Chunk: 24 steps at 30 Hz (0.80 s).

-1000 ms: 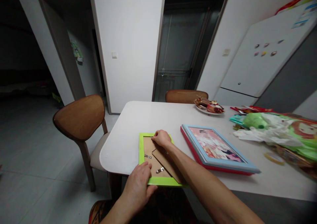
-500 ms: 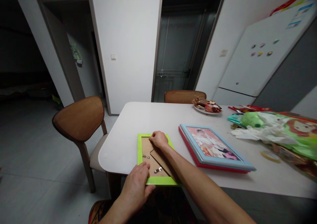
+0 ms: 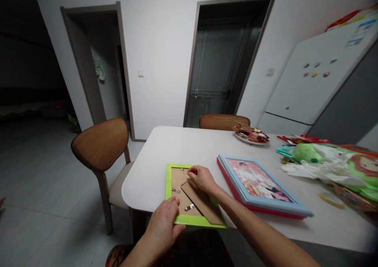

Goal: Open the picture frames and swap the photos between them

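A lime-green picture frame (image 3: 195,220) lies face down at the table's near edge, its brown backboard (image 3: 176,200) and slanting stand leg (image 3: 203,204) showing. Small metal clips are on the backboard, including a far clip (image 3: 183,171), a left clip (image 3: 176,191) and a near clip (image 3: 189,207). My left hand (image 3: 165,216) holds the frame's near left corner, fingers over the side and thumb at the near edge. Above the far right part of the backboard, my right hand (image 3: 202,178) is closed with fingertips pinched; whatever they hold, if anything, is hidden.
Blue and red picture frames (image 3: 260,184) are stacked to the right. Farther right lie a tape roll (image 3: 331,200), white tissue (image 3: 307,169) and green packaging (image 3: 363,174). A plate of wrapped items (image 3: 252,135) sits at the back. Wooden chairs (image 3: 102,145) stand left and behind the table (image 3: 138,180).
My right hand has shifted right from the frame's far end, uncovering the far clip and more of the stand leg. My left hand stays at the corner. The view has tilted slightly.
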{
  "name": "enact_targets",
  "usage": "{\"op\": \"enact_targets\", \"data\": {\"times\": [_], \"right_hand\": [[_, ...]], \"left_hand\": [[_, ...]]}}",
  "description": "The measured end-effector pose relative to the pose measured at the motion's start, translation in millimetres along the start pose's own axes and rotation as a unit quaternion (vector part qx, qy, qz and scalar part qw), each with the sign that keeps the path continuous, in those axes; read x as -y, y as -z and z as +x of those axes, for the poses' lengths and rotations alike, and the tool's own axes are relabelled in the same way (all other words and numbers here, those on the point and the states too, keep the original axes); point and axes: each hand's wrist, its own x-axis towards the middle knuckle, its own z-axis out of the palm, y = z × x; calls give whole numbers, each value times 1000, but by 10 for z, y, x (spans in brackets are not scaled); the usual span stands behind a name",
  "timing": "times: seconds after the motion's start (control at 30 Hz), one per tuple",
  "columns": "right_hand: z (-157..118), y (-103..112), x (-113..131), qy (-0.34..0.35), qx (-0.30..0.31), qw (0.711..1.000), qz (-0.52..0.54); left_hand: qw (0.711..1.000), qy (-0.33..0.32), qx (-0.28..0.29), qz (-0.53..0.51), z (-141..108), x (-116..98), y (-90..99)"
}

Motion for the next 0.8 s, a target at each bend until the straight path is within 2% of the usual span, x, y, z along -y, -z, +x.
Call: {"op": "enact_targets", "data": {"times": [0.07, 0.13, 0.2, 0.37, 0.53, 0.67, 0.73, 0.8], "right_hand": [[-268, 55, 28, 71, 30, 997, 12], [-522, 76, 54, 183, 53, 981, 14], [-717, 84, 65, 261, 62, 963, -2], [-918, 165, 51, 322, 78, 943, -23], [-972, 231, 38, 333, 75, 940, -20], [-993, 179, -31, 329, 70, 942, 17], [-986, 132, -104, 294, 42, 953, 57], [-956, 95, -200, 220, -12, 969, 108]], "left_hand": [[1000, -1, -6, -7, 3, 8, -3], [1000, -3, -9, -9, 7, 20, -12], [1000, -7, -12, -9, 13, 39, -26], [999, -21, -19, -19, 19, 97, -51], [999, -23, -18, -23, 6, 113, -13], [1000, -17, -2, -2, 13, 42, 33], [999, -23, 1, 22, 35, -38, 12], [998, -38, 4, 49, 72, -124, -48]]}}
